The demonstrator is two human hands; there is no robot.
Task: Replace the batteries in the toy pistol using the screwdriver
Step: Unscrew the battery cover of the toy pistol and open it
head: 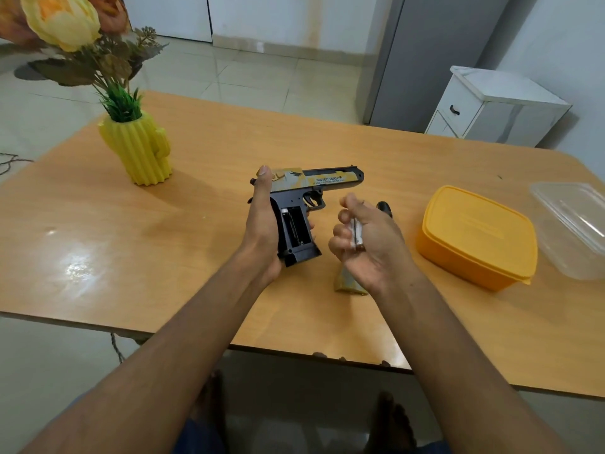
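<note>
1. Upper left of frame: artificial flowers [62,24] in a yellow cactus-shaped vase [140,150]. The blooms are cut off by the top and left edges.
2. The vase stands on the wooden table [163,250]; the table's left and right ends run out of frame.
3. Centre: my left hand [262,224] grips the toy pistol [304,204] around the back of the handle, thumb up along the rear of the slide. The other fingers are mostly hidden behind the grip.
4. The pistol is held above the table, muzzle pointing toward the right of frame. The battery compartment [294,229] in the handle is open; I cannot make out whether cells sit inside.
5. Writing on the slide reads "DESERT EAGLE"; the smaller line beneath it is too blurred to read.
6. Right of centre: my right hand [366,237], palm up, fingers curled around silvery batteries [356,234]. Their count and labels I cannot tell.
7. Just beyond that hand, a dark rounded end, likely the screwdriver handle [384,208], lies on the table, mostly hidden.
8. Below the right wrist, a tan-and-yellow piece, possibly the compartment cover [347,283], is half covered.
9. Right: closed yellow box [474,237]; its embossed lid lettering is unreadable.
10. Far right edge: clear plastic container [573,227], cut off by the frame.
</note>
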